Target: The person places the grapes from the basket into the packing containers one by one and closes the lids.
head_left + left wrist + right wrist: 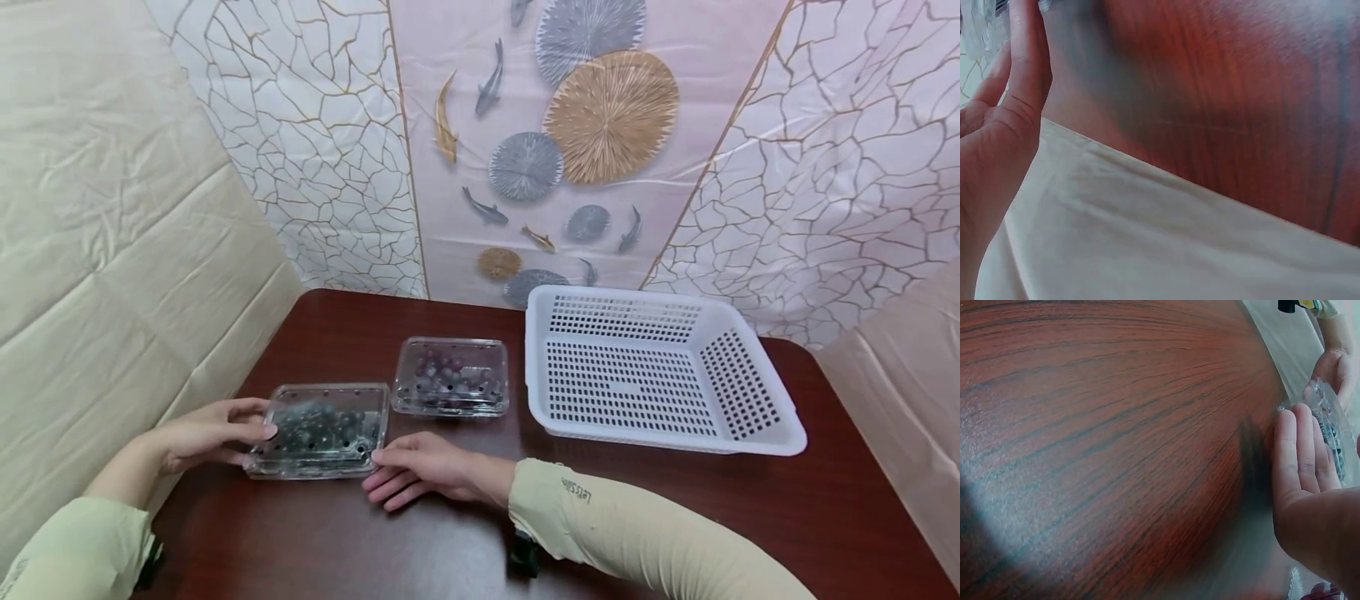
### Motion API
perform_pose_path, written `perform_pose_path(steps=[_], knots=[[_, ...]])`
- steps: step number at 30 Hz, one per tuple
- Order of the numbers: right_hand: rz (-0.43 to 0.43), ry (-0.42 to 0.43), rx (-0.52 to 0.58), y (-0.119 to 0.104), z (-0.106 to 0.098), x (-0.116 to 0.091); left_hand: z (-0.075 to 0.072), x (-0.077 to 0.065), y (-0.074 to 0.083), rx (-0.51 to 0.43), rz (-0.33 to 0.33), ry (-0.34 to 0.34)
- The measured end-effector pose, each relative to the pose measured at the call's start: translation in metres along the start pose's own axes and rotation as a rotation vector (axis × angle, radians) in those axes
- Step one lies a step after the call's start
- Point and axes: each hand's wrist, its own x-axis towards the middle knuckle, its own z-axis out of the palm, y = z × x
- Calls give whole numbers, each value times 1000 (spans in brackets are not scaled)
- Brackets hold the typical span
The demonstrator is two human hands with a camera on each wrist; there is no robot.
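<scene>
A clear plastic clamshell box (322, 432) of dark green, grape-like fruit lies at the left of the dark red-brown table. At its left side my left hand (213, 433) grips the box, thumb against the lid edge. My right hand (423, 468) holds the front right corner, the thumb on the corner and the other fingers low beside it. The right wrist view shows the right hand's fingers (1297, 450) lying fairly straight along the box (1329, 428). Only a sliver of the box (984, 25) appears in the left wrist view, beyond the left hand (1013, 119).
A second clear box (450, 377) with dark red grapes stands behind and right of the first. To the right is a white perforated plastic basket (630, 387). Pale cloth (97, 250) hangs along the table's left side, and a patterned backdrop (480, 150) rises behind.
</scene>
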Motion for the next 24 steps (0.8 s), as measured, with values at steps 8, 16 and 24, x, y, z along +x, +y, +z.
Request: perform_pose_path(steps=[8,16,24], knots=[[-5,19,-16,2,2,4,8,-4,-3,-14,29,55],[-4,24,-9,3,3,6,3,-2,-6,-12,44,16],[6,18,41,6,7,8,-3,0,-8,-21,46,9]])
